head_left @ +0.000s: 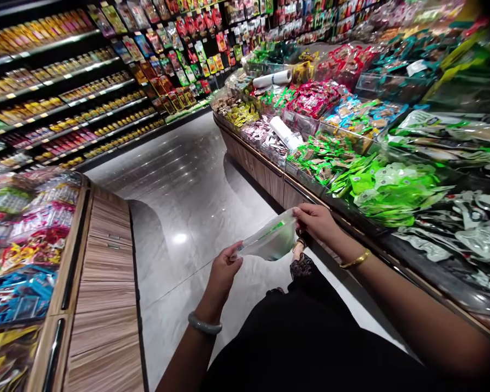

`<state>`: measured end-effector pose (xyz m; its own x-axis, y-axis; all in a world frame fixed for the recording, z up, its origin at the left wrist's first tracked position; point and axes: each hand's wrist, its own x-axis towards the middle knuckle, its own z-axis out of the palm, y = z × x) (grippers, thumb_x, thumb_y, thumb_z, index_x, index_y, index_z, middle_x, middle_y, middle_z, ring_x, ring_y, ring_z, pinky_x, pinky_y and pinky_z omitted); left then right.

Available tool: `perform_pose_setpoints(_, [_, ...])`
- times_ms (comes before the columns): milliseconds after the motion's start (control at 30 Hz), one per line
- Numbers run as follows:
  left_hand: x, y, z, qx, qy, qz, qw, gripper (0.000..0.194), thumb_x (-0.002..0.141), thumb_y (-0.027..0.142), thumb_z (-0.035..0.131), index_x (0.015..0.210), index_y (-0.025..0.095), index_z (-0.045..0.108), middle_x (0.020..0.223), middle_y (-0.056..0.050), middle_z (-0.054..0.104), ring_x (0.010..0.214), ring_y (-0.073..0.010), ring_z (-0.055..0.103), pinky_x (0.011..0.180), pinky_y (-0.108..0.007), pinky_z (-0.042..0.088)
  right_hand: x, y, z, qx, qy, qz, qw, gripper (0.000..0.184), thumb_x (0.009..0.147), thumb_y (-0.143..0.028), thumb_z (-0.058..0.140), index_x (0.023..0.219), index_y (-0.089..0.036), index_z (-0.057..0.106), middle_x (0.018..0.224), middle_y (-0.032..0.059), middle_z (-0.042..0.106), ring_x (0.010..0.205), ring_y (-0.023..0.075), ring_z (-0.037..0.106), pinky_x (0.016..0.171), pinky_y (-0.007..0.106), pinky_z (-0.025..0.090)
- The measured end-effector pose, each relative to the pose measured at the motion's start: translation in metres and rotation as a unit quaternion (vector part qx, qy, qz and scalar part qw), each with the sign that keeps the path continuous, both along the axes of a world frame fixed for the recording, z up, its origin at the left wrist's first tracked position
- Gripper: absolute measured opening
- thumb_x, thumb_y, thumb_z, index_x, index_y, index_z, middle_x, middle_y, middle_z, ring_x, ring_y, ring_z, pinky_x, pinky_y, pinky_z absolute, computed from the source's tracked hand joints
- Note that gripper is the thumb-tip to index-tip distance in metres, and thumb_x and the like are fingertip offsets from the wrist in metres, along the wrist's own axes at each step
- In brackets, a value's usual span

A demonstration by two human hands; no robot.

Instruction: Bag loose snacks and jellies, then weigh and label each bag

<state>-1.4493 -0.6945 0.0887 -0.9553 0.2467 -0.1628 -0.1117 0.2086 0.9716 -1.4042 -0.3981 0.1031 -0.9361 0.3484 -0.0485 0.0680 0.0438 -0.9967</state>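
A clear plastic bag with something green inside is stretched between both my hands, low in the middle of the view over the aisle floor. My left hand pinches its lower left edge, fingers closed on the plastic. My right hand pinches the upper right edge, close to the wooden front of the display counter on the right. A grey bangle sits on my left wrist and a gold one on my right.
The right counter holds clear bins of small wrapped packets: green ones nearest, red and blue farther back, plus rolls of plastic bags. A second wooden counter with packets stands on the left. Stocked shelves line the back. Glossy grey floor runs between.
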Motion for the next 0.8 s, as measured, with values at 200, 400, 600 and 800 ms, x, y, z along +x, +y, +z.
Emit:
perform_pose_setpoints(200, [-0.015, -0.008, -0.005, -0.059, 0.129, 0.006, 0.990, 0.008, 0.076, 0.029, 0.077, 0.081, 0.026, 0.083, 0.078, -0.004, 0.066, 0.078, -0.0194, 0.057, 0.074, -0.028, 0.043, 0.000, -0.009, 0.005, 0.123, 0.030, 0.004, 0.992, 0.043, 0.087, -0.057, 0.059, 0.066, -0.020, 0.065, 0.055, -0.0001, 0.056, 0.052, 0.0145, 0.053, 0.050, 0.028, 0.042])
perform_pose_setpoints(400, [-0.029, -0.017, -0.015, -0.059, 0.153, 0.000, 0.986, 0.016, 0.070, 0.037, 0.082, 0.064, 0.024, 0.077, 0.073, -0.002, 0.063, 0.070, -0.0187, 0.056, 0.071, -0.030, 0.044, -0.002, -0.012, -0.010, 0.008, 0.050, -0.014, 0.999, 0.035, 0.082, -0.052, 0.066, 0.077, -0.018, 0.074, 0.075, 0.0050, 0.067, 0.057, 0.0125, 0.051, 0.047, 0.025, 0.038])
perform_pose_setpoints(600, [-0.021, 0.006, -0.003, 0.130, 0.089, 0.027, 0.987, 0.028, 0.090, 0.047, 0.067, 0.085, 0.020, 0.074, 0.126, -0.011, 0.071, 0.126, -0.0263, 0.059, 0.110, -0.040, 0.038, -0.006, -0.024, -0.013, -0.242, 0.040, 0.015, 0.969, 0.033, 0.080, -0.048, 0.071, 0.070, -0.018, 0.060, 0.054, -0.0037, 0.057, 0.035, 0.0037, 0.027, 0.037, 0.022, 0.014])
perform_pose_setpoints(800, [-0.014, 0.049, 0.030, 0.391, -0.090, 0.076, 0.913, 0.037, 0.077, 0.049, 0.082, 0.081, 0.020, 0.060, 0.074, 0.000, 0.073, 0.079, -0.0204, 0.072, 0.087, -0.038, 0.054, -0.001, -0.043, 0.000, -0.286, 0.031, 0.013, 0.958, 0.046, 0.079, -0.058, 0.073, 0.069, -0.019, 0.052, 0.055, -0.0058, 0.052, 0.038, 0.0019, 0.023, 0.037, 0.018, 0.015])
